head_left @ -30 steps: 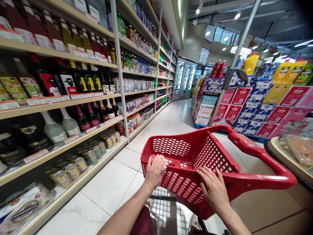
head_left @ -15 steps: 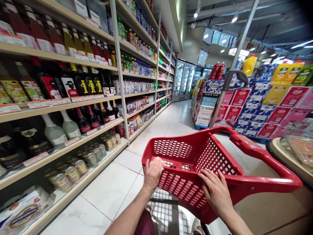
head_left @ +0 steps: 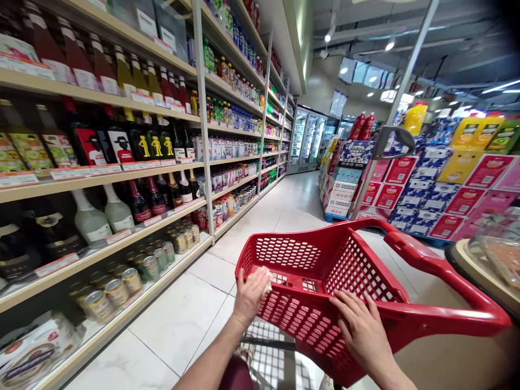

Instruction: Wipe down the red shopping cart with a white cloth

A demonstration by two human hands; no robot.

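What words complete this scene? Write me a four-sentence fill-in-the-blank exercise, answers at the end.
1. The cart under the two hands is ____ in colour.
2. The right hand rests on the cart's rim, while a pale cloth shows under the ____ hand.
3. On the bottom shelf, rows of metal ____ stand lower than the bottles.
4. The far cooler has see-through doors made of ____.

Missing words: red; left; cans; glass.

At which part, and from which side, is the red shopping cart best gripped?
Probably by its handlebar, from the person's right: the bar juts out past the basket, with an open gap between them that leaves room to close around it.
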